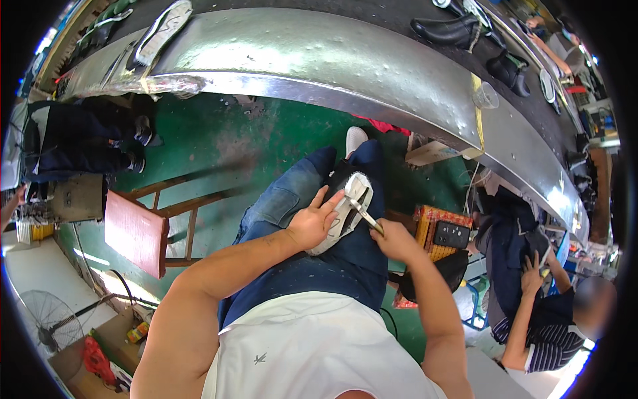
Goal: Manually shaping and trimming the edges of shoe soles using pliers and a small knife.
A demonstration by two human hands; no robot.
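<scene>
Left hand point(314, 226) lies flat on the shoe point(342, 213), fingers spread and pressing it onto the lap. Right hand point(392, 239) is closed around a thin metal tool point(365, 216), tip at the white sole. Shoe is sole-up, dark upper, rough pale edge. Beyond: wooden stool point(143, 229), then steel conveyor point(332, 66) carrying black shoes point(448, 30).

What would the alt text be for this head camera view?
Seen from above, a seated person's left hand steadies a shoe, sole up, on their lap while the right hand works a thin tool against it. A steel conveyor carrying black shoes curves ahead.
</scene>
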